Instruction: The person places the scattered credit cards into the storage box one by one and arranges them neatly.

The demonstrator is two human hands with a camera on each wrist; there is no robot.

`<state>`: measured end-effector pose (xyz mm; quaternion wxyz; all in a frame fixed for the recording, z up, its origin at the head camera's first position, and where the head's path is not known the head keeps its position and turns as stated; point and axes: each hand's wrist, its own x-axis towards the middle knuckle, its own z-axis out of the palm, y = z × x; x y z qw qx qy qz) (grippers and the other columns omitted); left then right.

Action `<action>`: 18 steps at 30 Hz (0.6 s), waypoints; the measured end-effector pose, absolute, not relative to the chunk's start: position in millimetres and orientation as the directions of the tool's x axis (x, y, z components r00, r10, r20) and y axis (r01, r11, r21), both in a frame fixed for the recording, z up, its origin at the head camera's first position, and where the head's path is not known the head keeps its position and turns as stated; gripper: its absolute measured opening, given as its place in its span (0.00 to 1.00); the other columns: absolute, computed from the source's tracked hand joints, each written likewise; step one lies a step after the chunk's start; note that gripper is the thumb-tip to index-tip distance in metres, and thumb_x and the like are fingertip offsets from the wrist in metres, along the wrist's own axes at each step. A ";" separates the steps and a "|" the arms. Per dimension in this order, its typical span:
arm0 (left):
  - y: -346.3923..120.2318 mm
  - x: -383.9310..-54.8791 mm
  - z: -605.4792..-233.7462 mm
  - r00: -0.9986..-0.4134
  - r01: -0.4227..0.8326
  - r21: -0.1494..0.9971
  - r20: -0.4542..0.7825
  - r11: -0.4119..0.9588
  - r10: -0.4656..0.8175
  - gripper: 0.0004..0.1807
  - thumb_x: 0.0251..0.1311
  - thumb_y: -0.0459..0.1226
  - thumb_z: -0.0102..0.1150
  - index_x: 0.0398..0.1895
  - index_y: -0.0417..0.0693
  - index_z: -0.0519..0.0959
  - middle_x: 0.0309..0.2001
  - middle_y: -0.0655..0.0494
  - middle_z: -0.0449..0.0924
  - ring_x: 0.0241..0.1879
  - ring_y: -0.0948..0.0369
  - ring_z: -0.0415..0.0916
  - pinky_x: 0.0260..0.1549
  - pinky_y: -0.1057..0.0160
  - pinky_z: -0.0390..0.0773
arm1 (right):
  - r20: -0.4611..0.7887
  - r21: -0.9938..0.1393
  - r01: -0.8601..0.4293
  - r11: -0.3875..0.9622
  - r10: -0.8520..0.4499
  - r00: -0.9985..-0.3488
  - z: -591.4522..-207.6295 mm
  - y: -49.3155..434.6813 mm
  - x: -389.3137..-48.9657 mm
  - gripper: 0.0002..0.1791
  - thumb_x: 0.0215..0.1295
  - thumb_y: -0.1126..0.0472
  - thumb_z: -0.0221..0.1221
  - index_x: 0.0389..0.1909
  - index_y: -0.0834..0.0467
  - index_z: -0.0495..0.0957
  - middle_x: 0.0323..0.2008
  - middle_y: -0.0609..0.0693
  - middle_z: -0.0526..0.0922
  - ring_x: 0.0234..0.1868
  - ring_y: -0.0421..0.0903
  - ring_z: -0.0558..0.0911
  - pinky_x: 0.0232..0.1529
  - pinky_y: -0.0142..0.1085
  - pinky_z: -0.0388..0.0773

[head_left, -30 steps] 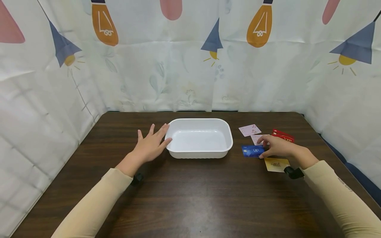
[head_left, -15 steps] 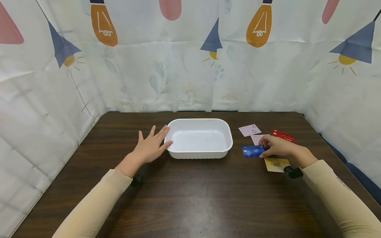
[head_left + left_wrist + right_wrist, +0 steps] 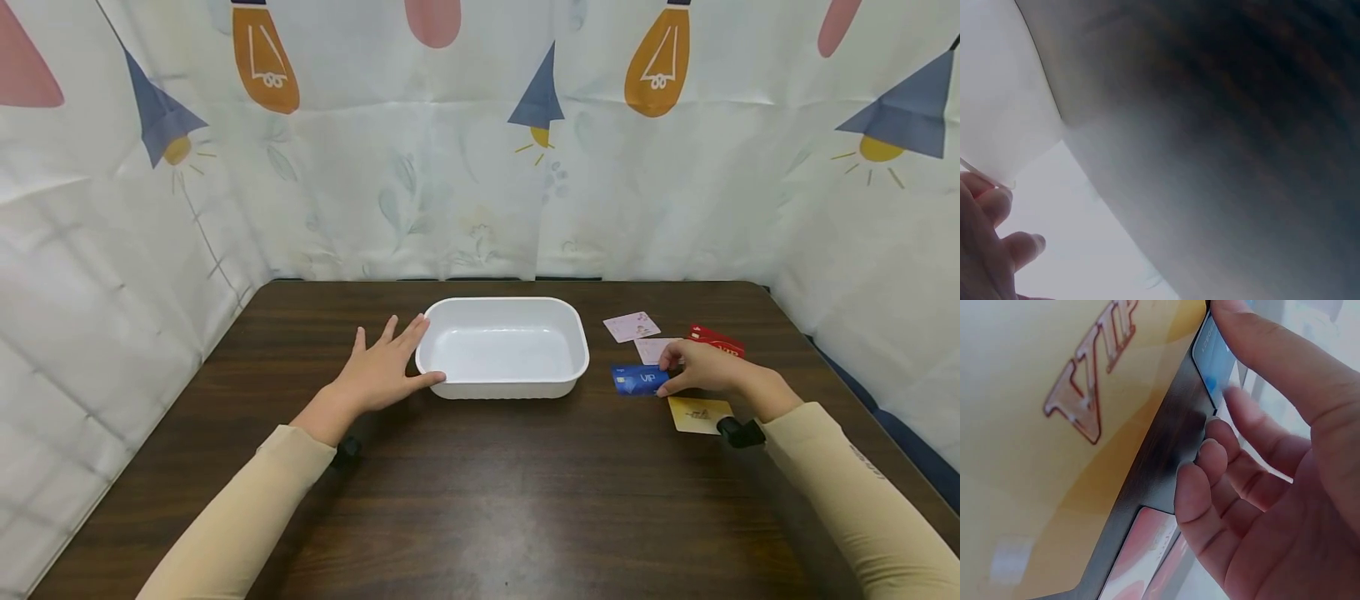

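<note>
My left hand [image 3: 375,375] spreads its fingers against the left side of a white rectangular tray [image 3: 502,390], thumb at the front left corner. Only some of its fingertips [image 3: 996,203] show in the left wrist view, by the tray's rim. Out on the right, my right hand [image 3: 701,368] pinches the right end of a blue VIP card [image 3: 636,380] between thumb and forefinger. The card seems to lie flat on the table. In the right wrist view the blue card [image 3: 1213,359] shows between them, and the other fingers curl beneath the palm.
A gold card [image 3: 699,415] lies just in front of the right hand. Behind that hand are a red VIP card [image 3: 716,340] and a partly covered pink card [image 3: 651,350]. Another pink card [image 3: 630,327] lies farther back. A printed curtain [image 3: 480,167] hangs behind the dark wooden table [image 3: 480,483].
The left thumb has moved down to the tray's front left corner. The right hand has shifted very slightly right at the blue card, which lies in nearly the same place.
</note>
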<state>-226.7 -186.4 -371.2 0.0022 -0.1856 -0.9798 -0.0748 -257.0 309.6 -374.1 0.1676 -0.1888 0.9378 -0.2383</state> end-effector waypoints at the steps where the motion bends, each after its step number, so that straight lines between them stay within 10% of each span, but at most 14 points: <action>1: -186.2 -226.7 -371.5 -0.931 0.365 0.147 0.032 0.919 0.364 0.56 0.47 0.77 0.32 0.74 0.59 0.37 0.73 0.61 0.37 0.71 0.49 0.35 0.57 0.33 0.26 | -0.223 -0.512 -0.273 0.815 -0.433 -0.873 -374.1 309.7 -256.9 0.27 0.47 0.51 0.71 0.40 0.64 0.72 0.36 0.53 0.74 0.38 0.50 0.71 0.40 0.43 0.71; 18: -186.2 -229.7 -373.9 -0.921 0.389 0.153 0.028 0.908 0.389 0.60 0.45 0.77 0.35 0.74 0.54 0.35 0.73 0.57 0.36 0.71 0.52 0.33 0.59 0.34 0.29 | -0.219 -0.489 -0.280 0.826 -0.427 -0.877 -374.8 310.2 -258.1 0.32 0.45 0.48 0.71 0.44 0.64 0.71 0.40 0.56 0.75 0.42 0.53 0.74 0.46 0.51 0.72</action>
